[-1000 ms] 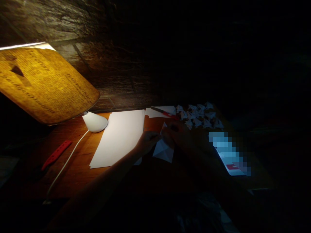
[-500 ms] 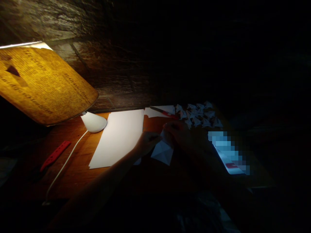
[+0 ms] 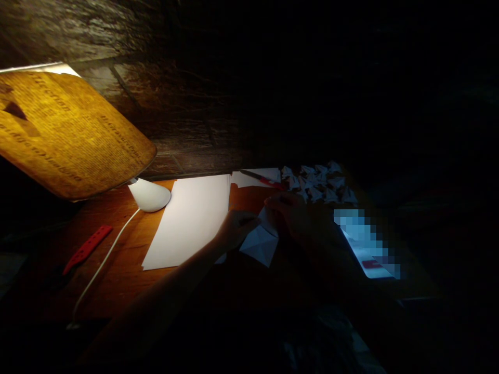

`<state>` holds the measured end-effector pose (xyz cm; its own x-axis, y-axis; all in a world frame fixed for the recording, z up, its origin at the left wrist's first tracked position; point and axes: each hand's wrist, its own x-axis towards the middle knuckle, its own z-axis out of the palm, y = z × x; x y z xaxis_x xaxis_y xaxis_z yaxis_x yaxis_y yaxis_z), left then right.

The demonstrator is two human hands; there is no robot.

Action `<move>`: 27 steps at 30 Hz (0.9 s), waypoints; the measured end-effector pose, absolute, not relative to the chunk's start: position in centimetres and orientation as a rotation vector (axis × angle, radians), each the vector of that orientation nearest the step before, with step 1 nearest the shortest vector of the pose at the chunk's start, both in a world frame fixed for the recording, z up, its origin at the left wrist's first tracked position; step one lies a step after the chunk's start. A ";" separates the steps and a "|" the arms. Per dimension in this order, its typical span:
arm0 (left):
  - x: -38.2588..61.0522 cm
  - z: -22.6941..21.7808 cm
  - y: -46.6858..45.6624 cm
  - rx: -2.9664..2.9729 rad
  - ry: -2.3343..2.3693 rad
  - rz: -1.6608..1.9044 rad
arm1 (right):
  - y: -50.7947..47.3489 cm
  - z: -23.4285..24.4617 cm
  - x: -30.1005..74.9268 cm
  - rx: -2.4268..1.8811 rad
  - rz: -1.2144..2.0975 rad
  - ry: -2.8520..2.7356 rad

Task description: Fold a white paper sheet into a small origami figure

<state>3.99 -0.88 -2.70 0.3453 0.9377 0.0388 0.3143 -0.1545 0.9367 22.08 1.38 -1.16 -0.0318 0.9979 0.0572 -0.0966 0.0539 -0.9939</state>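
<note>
Between my hands is a creased square of white paper (image 3: 260,245), its upper part raised and bent. My left hand (image 3: 235,227) pinches its left side, thumb and fingers pressed together. At the upper edge my right hand (image 3: 287,209) holds the paper between its fingertips; shadow hides much of that hand. Close to my left wrist lies a stack of white paper sheets (image 3: 195,213). Behind my right hand stand several small folded paper figures (image 3: 312,182) in rows.
A lamp with a printed yellow shade (image 3: 74,135) and white base (image 3: 150,196) stands at left, its cord (image 3: 105,262) running forward. A red-handled knife (image 3: 257,178) rests on smaller paper pieces (image 3: 244,179). A red tool (image 3: 88,249) lies far left; a lit screen (image 3: 368,249), right.
The paper between my hands has tilted slightly, its lower corner shifting a little left. Both hands keep their hold and have barely moved.
</note>
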 end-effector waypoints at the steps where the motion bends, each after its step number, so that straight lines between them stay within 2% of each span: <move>1: 4.0 -2.7 -0.9 1.678 1.135 0.835 | 1.4 -1.1 22.1 -1.083 1.244 -1.189; 13: 4.1 -2.3 -1.0 1.714 1.167 0.840 | 1.6 -1.4 22.3 -1.175 1.013 -1.376; 19: 4.0 -2.6 -1.0 1.689 1.200 0.892 | 1.6 -1.6 22.2 -1.146 1.159 -1.510; 27: 4.0 -2.5 -0.9 1.678 1.193 0.914 | 1.5 -1.6 22.3 -1.131 1.166 -1.473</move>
